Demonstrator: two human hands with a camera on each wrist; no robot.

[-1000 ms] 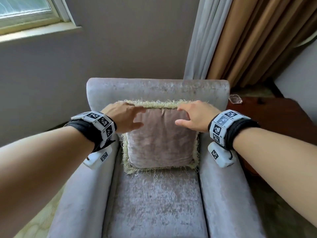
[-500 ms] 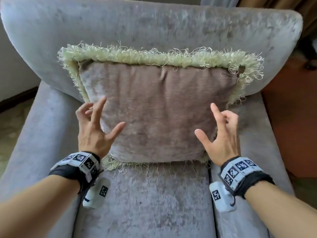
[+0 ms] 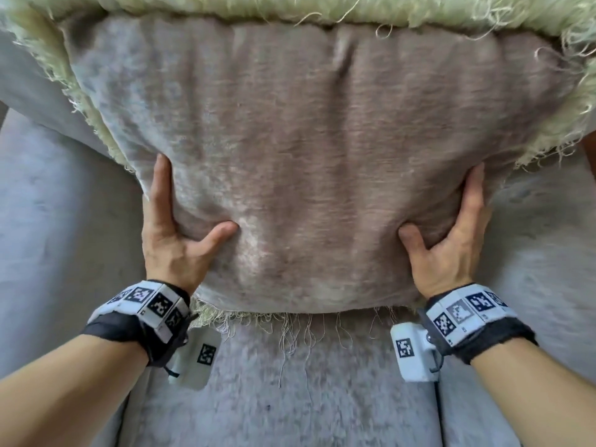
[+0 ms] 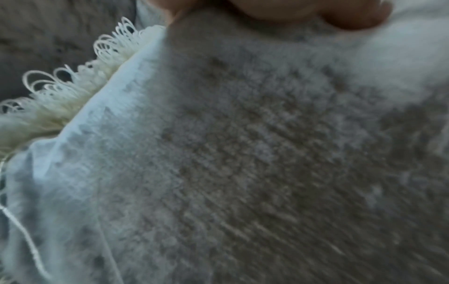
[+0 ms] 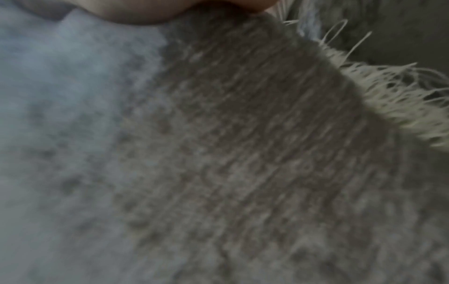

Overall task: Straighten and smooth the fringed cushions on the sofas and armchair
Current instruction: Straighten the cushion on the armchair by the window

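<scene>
Head view: the fringed cushion [image 3: 306, 162] stands on the armchair [image 3: 58, 246] seat, leaning toward the chair back, and fills most of the frame. The left hand [image 3: 171, 233] grips the cushion's lower left side, thumb pressed into the front face and fingers [image 3: 161, 185] laid up along the edge; the right hand [image 3: 451, 243] mirrors it at the lower right side, thumb dented into the plush. The pale fringe [image 3: 322, 8] runs along the cushion's top edge and hangs in loose threads below its bottom edge. Shallow creases cross the upper part of the cushion face. Left wrist view: blurred; a thumb tip sits on the cushion [image 4: 243, 153] fabric, with looped fringe [image 4: 73, 92] at the cushion's side edge; how far the other fingers wrap cannot be told. Right wrist view: likewise blurred, skin at the top against the cushion [image 5: 243, 134], with fringe [image 5: 393, 100] beyond its edge. Judged step: squaring up the armchair cushion with a two-handed hold. The next move probably calls for settling it upright and centred against the chair back, then flattening the creases and combing the stray bottom threads straight.
</scene>
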